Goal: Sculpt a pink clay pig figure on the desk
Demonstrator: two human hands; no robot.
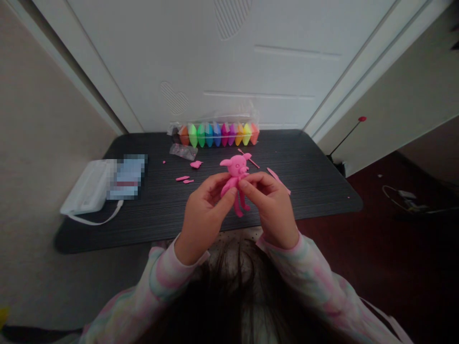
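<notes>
Pale-blue item [128,176], left end of table [304,167]: pixelated, markings illegible. Pink figure [237,166]: torso partly hidden by left hand [205,210] and right hand [275,205]. Speck [348,197], near right corner: too small to identify. Clear packet [183,152]: contents indistinct. Yellow item [3,316]: cut by left edge.

Dark tabletop [154,210] — matt, finely ridged

clay row [215,135] behind figure [237,167], seemingly a phone [128,177] left, all above table [158,210]
</notes>
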